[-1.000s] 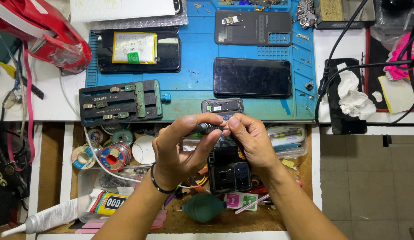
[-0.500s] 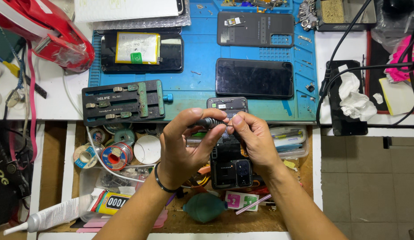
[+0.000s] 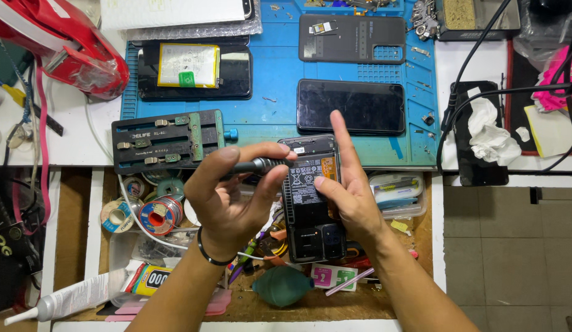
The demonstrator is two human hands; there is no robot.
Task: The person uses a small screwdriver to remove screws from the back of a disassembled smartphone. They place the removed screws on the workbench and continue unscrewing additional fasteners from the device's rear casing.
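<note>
Left of centre: black PCB holder jig (image 3: 168, 140) on the blue repair mat (image 3: 270, 86), solder spools (image 3: 156, 214) in the drawer below. Left hand (image 3: 227, 197) grips a metal screwdriver (image 3: 261, 165), tip at the opened phone (image 3: 310, 197): back off, black battery exposed, centre frame. Right hand (image 3: 347, 193) supports it, index finger now raised. Phone is closer than before.
</note>
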